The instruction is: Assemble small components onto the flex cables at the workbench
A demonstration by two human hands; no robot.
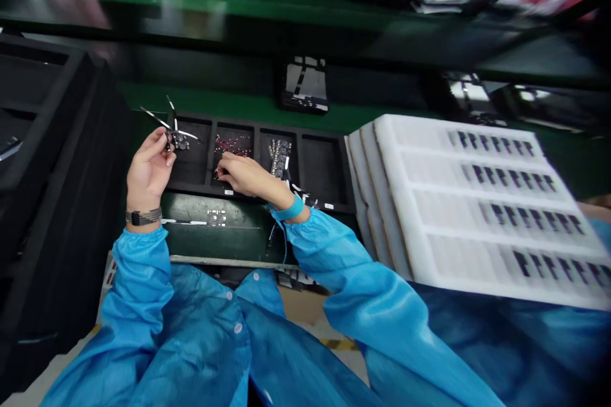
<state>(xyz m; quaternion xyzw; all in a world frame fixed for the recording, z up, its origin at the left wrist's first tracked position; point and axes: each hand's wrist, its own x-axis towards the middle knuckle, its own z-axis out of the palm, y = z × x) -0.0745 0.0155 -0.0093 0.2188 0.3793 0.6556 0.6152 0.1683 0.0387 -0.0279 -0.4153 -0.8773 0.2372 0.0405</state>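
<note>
Head view: left hand (149, 172) pinches a small wired circuit board (179, 141) above a black compartment tray (323, 168); right hand (245, 175), fingers curled, reaches red parts (232, 145), hold unclear; white foam trays (410, 140) carry rows of dark parts (501, 168).

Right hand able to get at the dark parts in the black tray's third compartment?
Likely yes: the right hand sits beside the dark parts, over the red parts, and only a tray divider stands between.
</note>
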